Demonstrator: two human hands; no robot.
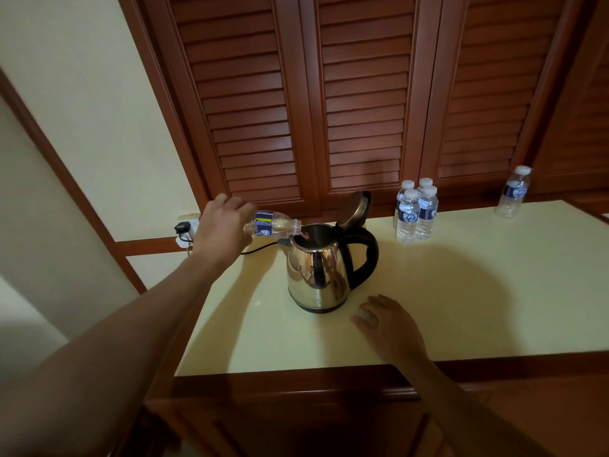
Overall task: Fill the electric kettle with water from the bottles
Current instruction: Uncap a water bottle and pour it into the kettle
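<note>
Our left hand (220,225) keeps a closed grip around a water bottle (273,224), tipped sideways with its mouth over the open kettle (318,272) on the worktop (461,291). Our right hand (389,321) rests there, fingers curled on a white cap (367,315).

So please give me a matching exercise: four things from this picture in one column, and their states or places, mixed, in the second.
Things:
1. kettle lid
2. bottle in left hand
3. lone bottle
4. right hand

States or places:
a. upright, far right of the counter
b. resting on the counter near the kettle base
c. flipped open
d. tipped sideways, mouth at the kettle opening

Pairs: 1-c, 2-d, 3-a, 4-b
</note>
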